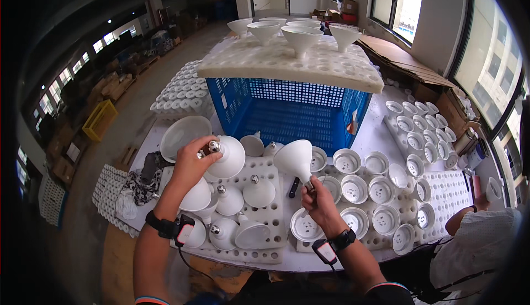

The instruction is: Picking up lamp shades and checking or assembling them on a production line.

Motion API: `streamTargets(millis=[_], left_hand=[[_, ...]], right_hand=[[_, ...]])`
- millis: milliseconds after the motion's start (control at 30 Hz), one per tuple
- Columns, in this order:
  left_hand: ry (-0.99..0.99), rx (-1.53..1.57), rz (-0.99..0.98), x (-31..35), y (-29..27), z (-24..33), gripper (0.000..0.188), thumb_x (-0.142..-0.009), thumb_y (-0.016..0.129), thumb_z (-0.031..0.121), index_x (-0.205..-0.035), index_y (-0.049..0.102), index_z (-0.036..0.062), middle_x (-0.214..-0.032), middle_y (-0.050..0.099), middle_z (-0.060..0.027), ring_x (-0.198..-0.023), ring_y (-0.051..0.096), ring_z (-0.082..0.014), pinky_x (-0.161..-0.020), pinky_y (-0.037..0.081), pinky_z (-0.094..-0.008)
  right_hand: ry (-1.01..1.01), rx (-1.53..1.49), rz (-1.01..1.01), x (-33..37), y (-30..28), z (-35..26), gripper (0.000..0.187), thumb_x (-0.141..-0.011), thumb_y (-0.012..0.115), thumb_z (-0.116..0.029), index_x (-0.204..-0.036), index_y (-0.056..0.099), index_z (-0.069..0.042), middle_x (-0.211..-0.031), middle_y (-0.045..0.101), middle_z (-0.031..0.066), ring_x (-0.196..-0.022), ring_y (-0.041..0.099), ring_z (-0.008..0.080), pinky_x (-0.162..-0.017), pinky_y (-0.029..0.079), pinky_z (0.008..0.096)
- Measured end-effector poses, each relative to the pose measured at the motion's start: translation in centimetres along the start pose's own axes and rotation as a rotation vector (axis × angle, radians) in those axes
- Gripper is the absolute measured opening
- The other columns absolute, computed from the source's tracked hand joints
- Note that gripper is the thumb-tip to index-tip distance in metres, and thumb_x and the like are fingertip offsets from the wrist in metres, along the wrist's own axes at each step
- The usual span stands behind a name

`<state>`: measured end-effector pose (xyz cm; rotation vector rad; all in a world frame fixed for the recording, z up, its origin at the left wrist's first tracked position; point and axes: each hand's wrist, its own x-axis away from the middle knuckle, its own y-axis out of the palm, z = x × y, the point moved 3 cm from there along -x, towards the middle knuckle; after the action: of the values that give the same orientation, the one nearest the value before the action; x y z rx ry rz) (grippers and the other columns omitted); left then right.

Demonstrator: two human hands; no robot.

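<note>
My left hand (192, 167) is closed on the metal screw base of a white cone-shaped bulb housing (231, 158), its wide end turned away from me. In my right hand (321, 205), the fingers pinch the screw base of a second white bulb housing (295, 158), held with its wide end up. Below and between the hands, several similar bulb housings (259, 193) stand on a white foam board (270, 255), mostly with screw bases upward. One lies tilted on its side. Just right of my right hand are round white cups (354, 189) with small parts inside.
Ahead stands a blue crate (292, 117) on its side, topped by a holed foam slab (342, 67) bearing several white cones (302, 40). A dark-handled tool (295, 188) lies between the boards. At right, another person's arm (461, 219) reaches over the table. Cables hang from both my wrists.
</note>
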<state>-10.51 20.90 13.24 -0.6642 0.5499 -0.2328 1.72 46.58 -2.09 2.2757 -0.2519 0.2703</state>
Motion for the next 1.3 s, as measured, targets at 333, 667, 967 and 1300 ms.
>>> streamTargets(millis=[333,667,967,1300], left_hand=[[-0.039,-0.306,-0.361,-13.3,5.2,-10.6,0.028,-0.073,0.064,0.014,-0.1,0.061,0.0088,-0.089,0.064,-0.013,-0.083,0.06,-0.0311,-0.073,0.047,-0.0389],[-0.068,-0.192,-0.431,-13.0,8.0,-15.7,0.059,-0.071,0.067,0.015,-0.126,0.045,0.0183,-0.075,0.058,-0.011,-0.072,0.059,-0.0277,-0.068,0.047,-0.0361],[-0.184,1.027,-0.104,-5.4,3.1,-6.1,0.077,-0.086,0.027,0.063,-0.14,0.012,0.0115,-0.067,0.044,-0.0017,-0.043,0.044,-0.0096,-0.044,0.042,-0.0235],[-0.364,1.4,-0.164,3.9,8.4,-0.3,0.08,-0.082,0.017,0.07,-0.141,0.009,0.0169,-0.078,0.049,-0.0081,-0.043,0.046,-0.0117,-0.044,0.043,-0.0266]], right_hand=[[0.018,0.256,0.374,-20.3,-0.8,-0.3,0.027,-0.091,0.043,-0.028,-0.087,0.049,-0.002,-0.071,0.053,0.0068,-0.05,0.041,0.0099,-0.038,0.03,0.0235],[0.257,1.11,0.391,-27.5,-6.2,2.5,0.023,-0.086,0.051,-0.025,-0.084,0.052,-0.002,-0.064,0.048,0.003,-0.048,0.043,0.0102,-0.037,0.03,0.0241],[-0.102,0.589,0.066,-11.4,7.6,0.4,0.032,-0.087,0.051,-0.016,-0.116,0.053,-0.004,-0.088,0.056,-0.0012,-0.051,0.039,0.003,-0.043,0.03,0.0179],[-0.12,0.654,-0.353,3.8,5.0,6.2,0.092,-0.071,0.071,-0.032,-0.141,0.016,-0.011,-0.134,0.034,0.0093,-0.084,0.046,0.0094,-0.069,0.041,0.0213]])
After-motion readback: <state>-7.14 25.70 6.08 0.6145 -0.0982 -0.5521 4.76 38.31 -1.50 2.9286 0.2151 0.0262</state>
